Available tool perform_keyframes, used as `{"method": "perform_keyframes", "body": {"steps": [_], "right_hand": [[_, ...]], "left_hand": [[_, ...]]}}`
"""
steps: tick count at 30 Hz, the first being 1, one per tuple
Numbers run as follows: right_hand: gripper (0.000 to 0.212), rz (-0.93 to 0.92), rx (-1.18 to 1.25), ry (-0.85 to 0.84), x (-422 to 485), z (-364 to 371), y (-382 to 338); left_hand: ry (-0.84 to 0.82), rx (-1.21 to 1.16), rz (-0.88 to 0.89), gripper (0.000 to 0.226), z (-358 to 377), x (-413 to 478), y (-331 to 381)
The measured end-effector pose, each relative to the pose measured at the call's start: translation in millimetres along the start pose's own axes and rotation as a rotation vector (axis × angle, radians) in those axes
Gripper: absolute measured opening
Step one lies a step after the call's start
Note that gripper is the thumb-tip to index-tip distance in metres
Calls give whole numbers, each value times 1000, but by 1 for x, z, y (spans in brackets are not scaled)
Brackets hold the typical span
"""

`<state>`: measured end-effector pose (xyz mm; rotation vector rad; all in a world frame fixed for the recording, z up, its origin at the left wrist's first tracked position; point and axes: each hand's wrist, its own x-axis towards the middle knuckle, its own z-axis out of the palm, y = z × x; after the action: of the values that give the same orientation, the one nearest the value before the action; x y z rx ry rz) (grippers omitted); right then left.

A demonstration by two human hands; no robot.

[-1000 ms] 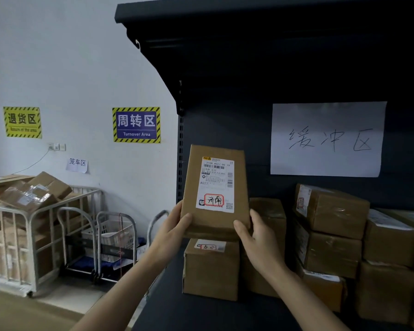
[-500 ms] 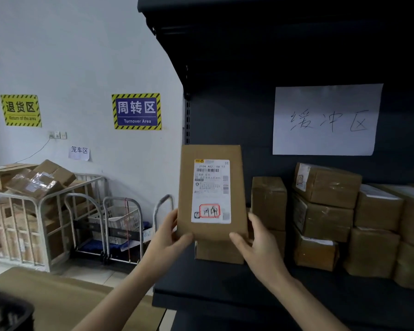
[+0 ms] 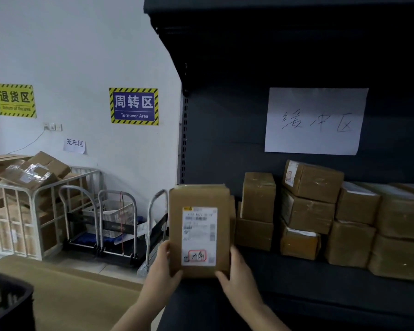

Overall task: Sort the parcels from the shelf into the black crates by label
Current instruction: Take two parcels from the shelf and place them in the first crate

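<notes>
Parcel (image 3: pixel 198 235) is now lower, off the shelf (image 3: pixel 296 295) and just in front of it, left hand (image 3: pixel 163 268) and right hand (image 3: pixel 237 278) pinching its bottom corners, likely ready for the black crate (image 3: pixel 7 304) left of the shelf.

You have one view, from the head camera (wide-angle, so edges bend): it faces forward and slightly down, close to the dark shelf (image 3: pixel 320 290) on the right, with the white wall (image 3: pixel 81 44) farther off left.
</notes>
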<state>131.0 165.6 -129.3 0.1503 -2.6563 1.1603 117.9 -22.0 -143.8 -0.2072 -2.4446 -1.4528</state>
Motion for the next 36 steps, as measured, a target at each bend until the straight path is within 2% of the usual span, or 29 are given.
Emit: {"method": "perform_keyframes", "body": {"steps": [4, 6, 8, 10, 12, 15, 17, 19, 23, 27, 31, 36], "right_hand": [[68, 4, -36, -65, 7, -3, 1], [70, -13, -43, -87, 8, -9, 3], [76, -43, -49, -93, 9, -21, 7], [77, -60, -46, -63, 10, -37, 12], [73, -78, -48, -12, 12, -54, 18], [68, -104, -50, 52, 13, -78, 25], [66, -120, -34, 87, 13, -93, 28], [63, -126, -12, 122, 14, -107, 30], [59, -125, -3, 179, 14, -133, 39], [55, -100, 38, 203, 19, -156, 53], [53, -44, 55, 178, 35, -169, 62], [51, 21, 108, 126, 77, -171, 59]], "left_hand": [[11, 101, -16, 78, 6, 5, 9], [28, 73, -27, 85, 6, 6, 17], [101, 79, 8, 93, 5, 5, 24], [221, 203, 55, 96, 3, 2, 37], [335, 323, 161, 93, 2, -4, 56], [450, 420, 427, 85, 11, -13, 89], [425, 420, 545, 79, 23, -18, 109], [333, 364, 593, 74, 38, -20, 124], [120, 229, 489, 69, 71, -15, 141], [1, 122, 374, 70, 98, 9, 154], [-21, -57, 229, 61, 120, 43, 163], [19, -306, -90, 46, 144, 90, 171]]}}
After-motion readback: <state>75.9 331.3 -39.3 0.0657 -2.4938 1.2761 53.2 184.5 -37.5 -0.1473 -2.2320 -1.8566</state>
